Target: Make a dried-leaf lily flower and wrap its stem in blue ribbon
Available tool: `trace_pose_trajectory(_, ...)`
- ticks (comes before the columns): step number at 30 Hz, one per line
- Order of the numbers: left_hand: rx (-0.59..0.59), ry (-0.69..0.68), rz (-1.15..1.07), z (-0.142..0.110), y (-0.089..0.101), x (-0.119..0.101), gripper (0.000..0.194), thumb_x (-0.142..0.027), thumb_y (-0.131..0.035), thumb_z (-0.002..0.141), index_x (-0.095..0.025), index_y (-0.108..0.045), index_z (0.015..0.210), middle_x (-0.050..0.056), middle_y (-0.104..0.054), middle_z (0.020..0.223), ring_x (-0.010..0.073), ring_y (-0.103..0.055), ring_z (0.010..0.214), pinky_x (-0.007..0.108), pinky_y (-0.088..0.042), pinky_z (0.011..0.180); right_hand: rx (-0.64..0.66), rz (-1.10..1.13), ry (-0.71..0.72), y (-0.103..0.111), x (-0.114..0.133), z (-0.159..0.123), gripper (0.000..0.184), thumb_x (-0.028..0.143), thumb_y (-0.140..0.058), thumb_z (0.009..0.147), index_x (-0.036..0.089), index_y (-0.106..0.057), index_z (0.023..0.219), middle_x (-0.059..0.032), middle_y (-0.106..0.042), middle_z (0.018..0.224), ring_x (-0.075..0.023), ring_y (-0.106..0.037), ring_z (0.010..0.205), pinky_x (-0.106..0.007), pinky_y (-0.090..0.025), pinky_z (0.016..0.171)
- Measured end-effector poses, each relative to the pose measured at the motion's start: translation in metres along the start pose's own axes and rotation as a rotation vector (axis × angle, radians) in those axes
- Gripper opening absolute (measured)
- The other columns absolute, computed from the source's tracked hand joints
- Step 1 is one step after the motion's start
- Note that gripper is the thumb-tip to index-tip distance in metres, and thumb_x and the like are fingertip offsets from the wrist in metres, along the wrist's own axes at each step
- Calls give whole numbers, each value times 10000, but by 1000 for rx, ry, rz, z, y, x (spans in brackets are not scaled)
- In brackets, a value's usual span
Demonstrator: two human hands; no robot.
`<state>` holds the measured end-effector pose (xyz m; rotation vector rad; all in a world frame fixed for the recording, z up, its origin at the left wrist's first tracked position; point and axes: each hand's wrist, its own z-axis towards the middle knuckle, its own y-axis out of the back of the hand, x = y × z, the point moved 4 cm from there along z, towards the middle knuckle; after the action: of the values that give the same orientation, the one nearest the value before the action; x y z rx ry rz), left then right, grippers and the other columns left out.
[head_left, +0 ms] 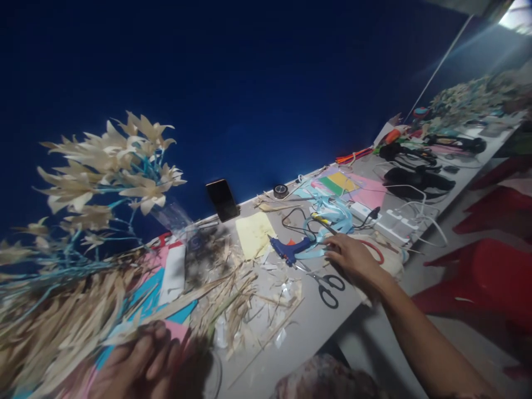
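Note:
My left hand (143, 357) is at the lower left with its fingers curled closed, at a pale dried husk piece (124, 332) that shows above the knuckles. Its fingertips are partly hidden. Over the table's right part reaches my right hand (353, 259), fingers stretched out and apart, beside light blue ribbon (338, 213). Just left of it lies a blue glue gun (288, 250), nozzle to the left. Black-handled scissors (330, 291) rest below the right hand. A thin yellow and dark tool (322, 219) lies near the fingertips among the ribbon.
Husk flowers on blue stems (145, 188) stand at the left, above a heap of dried husk strips (70, 327). Husk scraps, a yellow sheet (255, 233) and a phone (222, 199) occupy the middle. A power strip (397, 226) with cables and red chairs (482, 277) are right.

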<state>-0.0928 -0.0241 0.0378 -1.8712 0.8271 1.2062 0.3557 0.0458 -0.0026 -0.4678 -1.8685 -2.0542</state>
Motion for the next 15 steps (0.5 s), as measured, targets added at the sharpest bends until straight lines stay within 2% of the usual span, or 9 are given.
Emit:
trace_pose_trajectory(2,23,19,-49,-5,-5,-4,319,-280,-922,579,-188,-642,700,-24,-634,737,58,-415,488,199,-515,494,69,-131,68,-12,4,5,240,196,-629,870,193,-734,1085,-103,-689,1067,-239,-633,946,-296,-437,781)
trace_pose_trajectory(4,8,21,-88,-9,-9,-7,353,-258,-943,535,-175,-640,697,-30,-635,748,39,-397,487,174,-512,500,100,-188,82,-19,5,9,160,169,-603,884,179,-742,962,-109,-667,1008,-233,-614,915,-287,-419,752)
trace_pose_trajectory(6,-5,40,-105,-13,-13,-8,375,-241,-952,499,-167,-640,694,-34,-630,740,32,-392,485,169,-516,503,108,-190,92,-20,8,11,151,166,-572,906,169,-717,865,-102,-654,948,-223,-599,890,-282,-405,739)
trace_pose_trajectory(9,-30,92,-102,-15,-17,-6,377,-248,-947,480,-164,-651,698,-33,-629,712,40,-427,489,180,-526,500,118,-140,150,-10,15,7,193,201,-524,947,174,-670,823,-78,-653,887,-208,-581,844,-294,-401,744)
trace_pose_trajectory(12,-45,130,-100,-12,-20,1,361,-252,-938,479,-173,-669,707,-22,-658,713,72,-503,516,201,-525,482,155,133,156,4,24,-5,211,264,-536,942,184,-638,776,-51,-655,812,-192,-561,750,-306,-402,698)
trace_pose_trajectory(15,18,159,-103,-11,-31,12,349,-240,-945,474,-172,-676,686,-5,-696,731,112,-591,572,226,-540,502,255,660,-5,5,32,-19,220,382,-651,887,187,-633,787,-26,-669,753,-162,-554,657,-276,-393,602)
